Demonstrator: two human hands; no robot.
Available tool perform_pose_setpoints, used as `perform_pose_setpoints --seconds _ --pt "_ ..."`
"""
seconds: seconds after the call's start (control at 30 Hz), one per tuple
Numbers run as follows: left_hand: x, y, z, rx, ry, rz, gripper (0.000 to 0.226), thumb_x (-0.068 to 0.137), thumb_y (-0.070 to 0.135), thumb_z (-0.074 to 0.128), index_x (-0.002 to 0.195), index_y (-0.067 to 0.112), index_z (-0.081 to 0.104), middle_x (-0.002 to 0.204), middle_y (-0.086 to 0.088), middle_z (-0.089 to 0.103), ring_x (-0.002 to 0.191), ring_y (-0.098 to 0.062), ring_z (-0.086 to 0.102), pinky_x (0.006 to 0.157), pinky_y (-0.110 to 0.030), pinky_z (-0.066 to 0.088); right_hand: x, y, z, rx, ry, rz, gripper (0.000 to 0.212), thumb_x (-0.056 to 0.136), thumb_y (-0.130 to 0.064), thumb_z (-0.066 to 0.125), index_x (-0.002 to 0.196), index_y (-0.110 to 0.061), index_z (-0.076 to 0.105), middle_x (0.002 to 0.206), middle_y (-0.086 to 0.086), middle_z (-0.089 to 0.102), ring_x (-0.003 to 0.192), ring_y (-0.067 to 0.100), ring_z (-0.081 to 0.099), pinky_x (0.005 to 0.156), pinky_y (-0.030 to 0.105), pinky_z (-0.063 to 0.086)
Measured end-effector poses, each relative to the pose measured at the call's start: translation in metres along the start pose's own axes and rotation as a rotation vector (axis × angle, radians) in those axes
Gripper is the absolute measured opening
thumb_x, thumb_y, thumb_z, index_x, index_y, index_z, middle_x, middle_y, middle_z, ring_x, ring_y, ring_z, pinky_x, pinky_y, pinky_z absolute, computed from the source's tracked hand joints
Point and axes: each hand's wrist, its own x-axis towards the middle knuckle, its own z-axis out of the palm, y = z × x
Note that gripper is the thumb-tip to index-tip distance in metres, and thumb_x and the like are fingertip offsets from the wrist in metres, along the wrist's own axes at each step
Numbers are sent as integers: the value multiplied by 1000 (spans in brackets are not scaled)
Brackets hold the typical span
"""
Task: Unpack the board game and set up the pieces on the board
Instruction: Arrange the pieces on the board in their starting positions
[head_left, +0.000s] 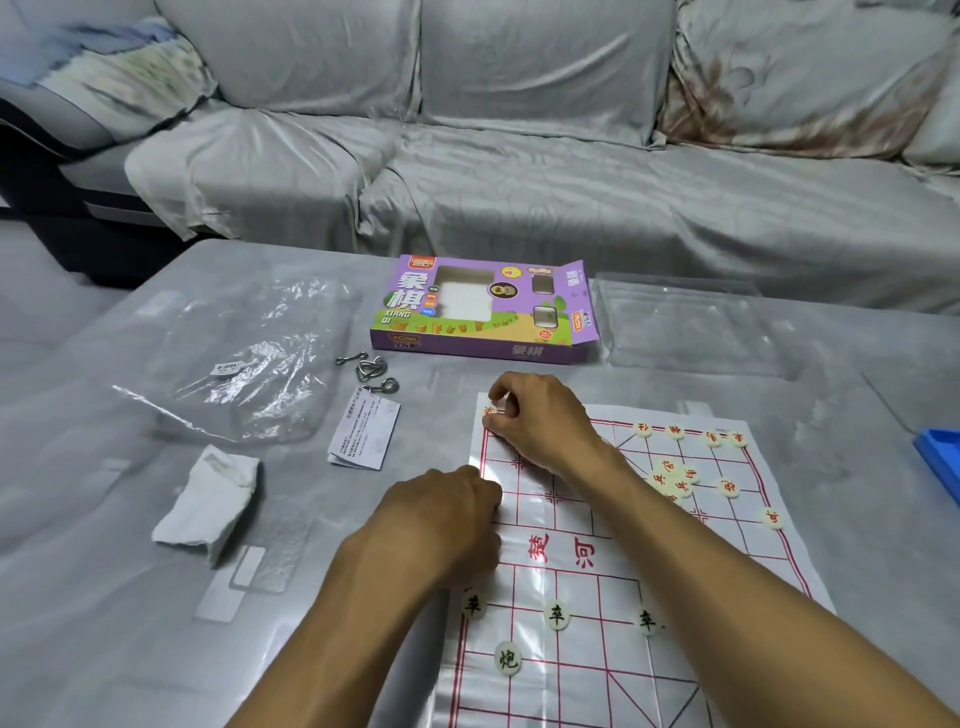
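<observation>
Right hand (535, 415) pinches a piece (490, 410) at the board (571, 649) corner; left hand (441, 519) curled, contents hidden.

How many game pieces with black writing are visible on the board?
4: three in a row near the bottom, left, middle and right, and one lower left. The arms may hide others.

The xiangqi board sheet (597, 561) lies on the table (104, 519), pieces (557, 614) scattered on it. Behind it sits the game box (483, 312), a plastic tray (685, 322) to its right. Left of the board lie a leaflet (363, 434), metal ring puzzle (370, 370), plastic bag (249, 358) and crumpled tissue (208, 499).
</observation>
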Motion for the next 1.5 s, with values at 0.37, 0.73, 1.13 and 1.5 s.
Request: perform_pose_setpoints --seconds 0.37,0.73,1.13,1.5 --pt "-4 5 -6 10 -11 -12 35 94 38 48 127 26 50 136 6 46 115 -20 51 92 -36 46 -122 46 -109 223 100 229 12 87 -17 65 86 -27 71 69 -8 67 64 4 62 64 25 49" --pt "-2 7 -8 9 -28 -5 41 95 48 48 133 33 45 143 12 41 118 -15 50 96 -33 44 -133 93 -118 -63 -117 294 21 86 -17 64 99 -34 66 89 -14 64 81 7 59 75 31 54" --pt "-1 4 -4 12 -15 -6 41 94 50 48 131 34 46 142 14 41 116 -13 51 94 -32 45 -121 103 -99 -206 -152 223 16 87 -31 66 101 -32 60 101 -11 62 87 9 56 75 26 51" --pt "-1 5 -3 18 -22 -10 43 94 49 48 134 32 45 142 12 41 117 -15 50 94 -33 45 -123 100 -99 -122 -140 227 24 86 -20 67 108 -28 63 106 -14 60 96 8 55 81 21 48"
